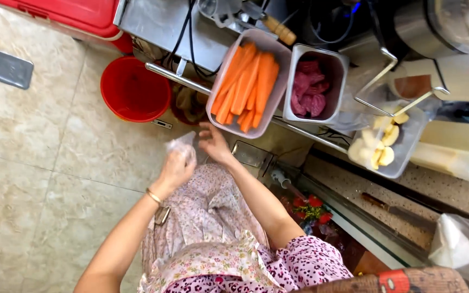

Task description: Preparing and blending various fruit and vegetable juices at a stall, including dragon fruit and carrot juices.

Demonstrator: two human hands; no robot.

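**Bag in hand by the carrot tub**

While we are looking down, our left hand (177,165) is gripping a clear plastic bag (183,145), fingers curled shut on its crumpled film, just below the carrot tub (219,81). Our right hand (213,142) is hovering beside the bag, fingers loosely apart, close to the tub's lower end. A tub of dark red pieces (315,87) is standing beside the carrots; a red bucket (135,89) is sitting on the floor.

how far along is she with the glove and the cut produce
Done: carrot sticks fill one tub, dark red pieces another, pale slices a third. In hand: the left hand is inside a thin clear glove; the right hand is bare beside it, near the carrot tub. Left: the right hand has no glove yet.
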